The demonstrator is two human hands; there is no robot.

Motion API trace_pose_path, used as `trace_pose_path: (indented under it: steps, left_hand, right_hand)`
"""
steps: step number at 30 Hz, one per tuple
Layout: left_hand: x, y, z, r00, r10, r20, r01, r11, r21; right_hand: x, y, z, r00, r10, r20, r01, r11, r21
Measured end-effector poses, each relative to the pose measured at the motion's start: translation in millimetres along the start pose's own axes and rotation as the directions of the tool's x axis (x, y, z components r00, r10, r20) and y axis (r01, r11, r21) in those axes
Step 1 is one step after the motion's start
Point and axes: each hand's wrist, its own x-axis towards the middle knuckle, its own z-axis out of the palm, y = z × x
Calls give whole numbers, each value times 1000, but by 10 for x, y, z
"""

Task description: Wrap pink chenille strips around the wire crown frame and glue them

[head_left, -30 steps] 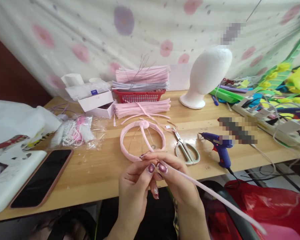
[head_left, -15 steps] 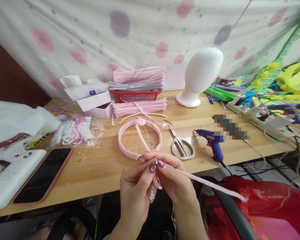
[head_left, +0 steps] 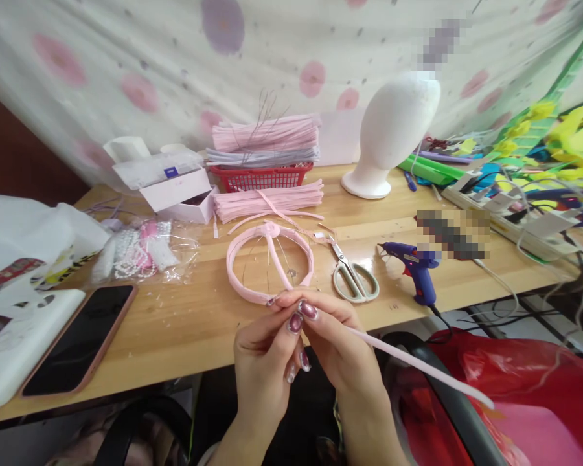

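Note:
A pale pink pipe cleaner (head_left: 425, 366) runs out from under my right hand (head_left: 337, 336) toward the lower right. Its near end is pinched between the fingertips of my right hand and my left hand (head_left: 269, 346), which meet just past the table's front edge. Both hands are closed, and the pinched end itself is hidden by the fingers. Directly beyond them lies a pink wrapped hoop (head_left: 233, 272) with a crossing strip and a coiled pink disc (head_left: 271, 230) at its far side. Thin wires show inside the hoop.
Scissors (head_left: 354, 275) and a blue glue gun (head_left: 415, 265) lie right of the hoop. Behind are bundled pink pipe cleaners (head_left: 272, 199), a red basket (head_left: 262, 178) and a white foam head (head_left: 393, 133). A phone (head_left: 80, 340) and bagged beads (head_left: 143, 252) lie left; a power strip (head_left: 510, 220) stands right.
The view has tilted slightly down, so the background sits higher. My hands keep the same pinch, and the free end of the pipe cleaner has shifted a little right and down.

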Motion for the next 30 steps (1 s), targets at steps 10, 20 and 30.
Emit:
trace_pose_path:
  steps: [10,20,30]
  left_hand:
    - [-85,13,-25,985,-124,118,141,978,-151]
    - [-133,87,15,944,-228,240,290,918,-271]
    - [-123,34,-3,948,-198,248,263,928,-265]
  right_hand:
    - [-73,27,-3,979,-182,-88,154,954,-257]
    - [-114,-50,47,976,-215,-27,200,942,-270]
    - [-101,-39,46,988,-144,-56,135,980,-146]
